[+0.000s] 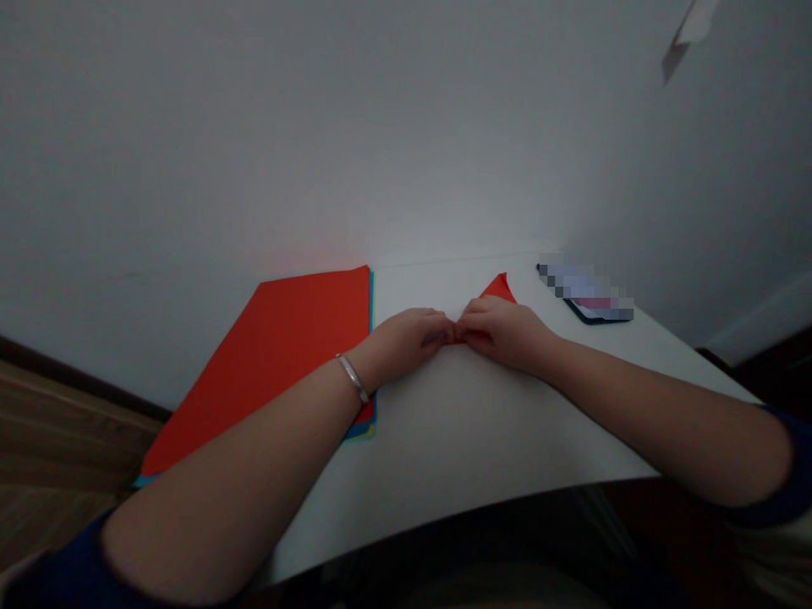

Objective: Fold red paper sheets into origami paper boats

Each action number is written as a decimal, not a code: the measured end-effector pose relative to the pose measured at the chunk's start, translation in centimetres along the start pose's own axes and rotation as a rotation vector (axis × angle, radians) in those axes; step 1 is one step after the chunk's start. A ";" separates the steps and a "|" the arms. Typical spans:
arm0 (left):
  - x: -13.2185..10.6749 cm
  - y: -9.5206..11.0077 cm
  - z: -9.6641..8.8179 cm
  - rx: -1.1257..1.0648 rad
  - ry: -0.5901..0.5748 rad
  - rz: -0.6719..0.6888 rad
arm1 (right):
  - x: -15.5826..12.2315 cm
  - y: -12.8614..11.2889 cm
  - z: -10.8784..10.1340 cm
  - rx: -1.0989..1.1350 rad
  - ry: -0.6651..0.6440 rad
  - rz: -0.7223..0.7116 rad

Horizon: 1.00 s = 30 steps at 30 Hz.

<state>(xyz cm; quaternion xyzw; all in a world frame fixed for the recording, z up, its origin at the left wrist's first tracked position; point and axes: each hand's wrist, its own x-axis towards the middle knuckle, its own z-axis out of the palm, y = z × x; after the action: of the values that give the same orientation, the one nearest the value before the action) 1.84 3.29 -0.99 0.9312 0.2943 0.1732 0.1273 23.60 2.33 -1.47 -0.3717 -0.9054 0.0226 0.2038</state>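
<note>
A small piece of folded red paper (499, 288) is held low over the white table, largely covered by my fingers. One pointed corner of it sticks up behind my right hand (501, 331), whose fingers are closed on the paper. My left hand (411, 338), with a silver bangle at the wrist, pinches the paper's left end. The fingertips of both hands nearly meet, and a thin red strip shows between them. How the paper is folded under the fingers is hidden.
A stack of coloured paper sheets (285, 338), red on top with blue and yellow edges below, lies at the left under my left forearm. A phone (589, 304), partly blurred out, rests at the right back. The white table (469, 440) meets a wall behind.
</note>
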 end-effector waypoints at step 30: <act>-0.5 2.1 -1.1 0.496 -0.141 0.051 | 0.1 -0.3 -1.3 -0.102 -0.089 -0.106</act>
<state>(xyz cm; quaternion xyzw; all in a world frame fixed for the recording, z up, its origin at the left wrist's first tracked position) 2.11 1.46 0.58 0.9509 0.2945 0.0335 -0.0893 23.83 2.08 -0.21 -0.3318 -0.9320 -0.0181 0.1451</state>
